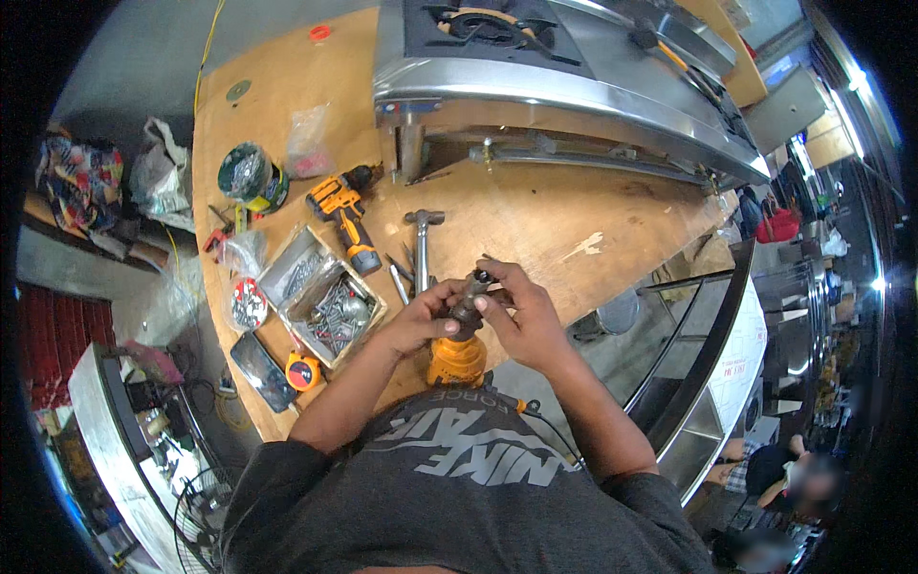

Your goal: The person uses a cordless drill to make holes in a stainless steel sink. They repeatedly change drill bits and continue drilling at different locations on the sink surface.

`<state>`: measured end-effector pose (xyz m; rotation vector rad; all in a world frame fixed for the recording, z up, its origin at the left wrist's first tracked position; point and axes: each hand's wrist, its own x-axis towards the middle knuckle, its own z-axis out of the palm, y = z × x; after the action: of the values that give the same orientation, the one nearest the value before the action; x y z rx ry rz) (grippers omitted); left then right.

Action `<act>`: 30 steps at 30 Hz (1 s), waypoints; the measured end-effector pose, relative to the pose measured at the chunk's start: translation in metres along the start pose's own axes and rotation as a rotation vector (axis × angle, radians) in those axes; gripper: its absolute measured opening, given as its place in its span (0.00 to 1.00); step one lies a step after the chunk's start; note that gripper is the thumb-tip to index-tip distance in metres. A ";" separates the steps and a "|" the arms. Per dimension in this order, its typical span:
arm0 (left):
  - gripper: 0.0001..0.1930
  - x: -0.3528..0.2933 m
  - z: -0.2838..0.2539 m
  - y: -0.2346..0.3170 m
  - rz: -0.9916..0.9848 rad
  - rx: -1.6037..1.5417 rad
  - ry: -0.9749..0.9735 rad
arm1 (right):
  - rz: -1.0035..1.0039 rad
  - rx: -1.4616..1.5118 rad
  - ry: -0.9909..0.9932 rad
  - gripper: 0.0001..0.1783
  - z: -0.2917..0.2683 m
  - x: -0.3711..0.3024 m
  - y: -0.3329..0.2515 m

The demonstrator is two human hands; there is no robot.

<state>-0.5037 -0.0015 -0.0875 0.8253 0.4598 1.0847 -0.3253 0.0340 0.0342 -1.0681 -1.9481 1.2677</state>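
Note:
Close to my body, an orange-yellow power drill (457, 363) points away from me, its dark metal chuck (466, 314) up between my hands. My left hand (427, 320) is closed around the chuck's left side, thumb on top. From the right, my right hand (524, 308) pinches the chuck's front end with thumb and index finger. A short dark tip shows beside that index finger; I cannot make out whether it is a separate piece. Just beyond my left hand lies a hammer (422, 251), with a few slim pointed tools to its left.
Left on the wooden table (516, 220) are a cordless drill (343, 218), a box of screws (331, 304), a phone (262, 371), a tape measure (302, 370) and a jar (251, 178). A steel gas stove (564, 84) spans the far side. Another person (789, 478) is at lower right.

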 end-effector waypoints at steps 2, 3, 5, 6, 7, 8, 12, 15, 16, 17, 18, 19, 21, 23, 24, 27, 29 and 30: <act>0.34 0.000 0.009 0.000 -0.001 -0.005 0.061 | -0.034 0.032 -0.020 0.21 -0.005 0.004 0.008; 0.33 0.000 0.011 0.002 -0.002 -0.005 0.094 | -0.052 0.051 -0.031 0.21 -0.007 0.007 0.014; 0.32 0.002 0.006 0.002 -0.060 -0.001 0.075 | 0.123 -0.008 0.040 0.24 -0.024 0.025 0.050; 0.31 0.006 0.007 0.002 -0.045 -0.007 0.065 | 0.190 -0.147 0.095 0.25 -0.034 0.038 0.076; 0.31 0.008 0.007 0.002 -0.040 -0.014 0.059 | 0.267 -0.277 0.149 0.25 -0.039 0.045 0.105; 0.26 0.013 0.005 0.004 -0.054 -0.031 -0.002 | 0.229 -0.524 0.065 0.25 -0.036 0.045 0.133; 0.18 0.015 -0.006 -0.001 -0.053 -0.046 0.029 | 0.256 -0.836 -0.083 0.22 0.003 0.059 0.194; 0.16 0.019 -0.004 -0.003 -0.073 -0.078 0.099 | 0.324 -0.748 -0.045 0.22 0.000 0.061 0.205; 0.15 0.021 -0.001 -0.002 -0.059 -0.061 0.113 | 0.368 -0.616 -0.088 0.22 -0.004 0.059 0.210; 0.15 0.019 -0.003 -0.005 -0.064 -0.043 0.134 | 0.408 -0.482 -0.133 0.22 -0.006 0.057 0.213; 0.15 0.011 -0.010 -0.009 -0.055 -0.024 0.176 | 0.266 -0.392 -0.042 0.18 0.002 0.043 0.191; 0.15 0.008 -0.013 -0.011 -0.052 -0.008 0.203 | 0.250 -0.239 -0.007 0.17 0.005 0.029 0.175; 0.16 0.012 -0.005 -0.005 -0.031 0.038 0.206 | 0.218 0.060 0.060 0.15 0.005 0.006 0.151; 0.17 0.012 0.000 -0.002 -0.014 0.051 0.198 | -0.109 -0.062 -0.012 0.14 -0.004 -0.016 0.109; 0.17 0.012 0.003 0.000 -0.009 0.048 0.200 | -0.270 -0.125 -0.039 0.14 -0.009 -0.024 0.091; 0.17 0.011 0.010 0.004 -0.002 0.041 0.196 | -0.506 -0.382 -0.102 0.12 -0.016 -0.029 0.065; 0.17 0.010 0.011 0.007 -0.001 0.036 0.186 | -0.530 -0.405 -0.163 0.10 -0.018 -0.025 0.062; 0.17 0.010 0.012 0.008 -0.001 0.048 0.187 | -0.547 -0.418 -0.196 0.09 -0.019 -0.022 0.061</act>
<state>-0.4960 0.0048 -0.0734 0.7684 0.6454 1.1587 -0.2799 0.0384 -0.0155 -0.5262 -2.4975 0.7004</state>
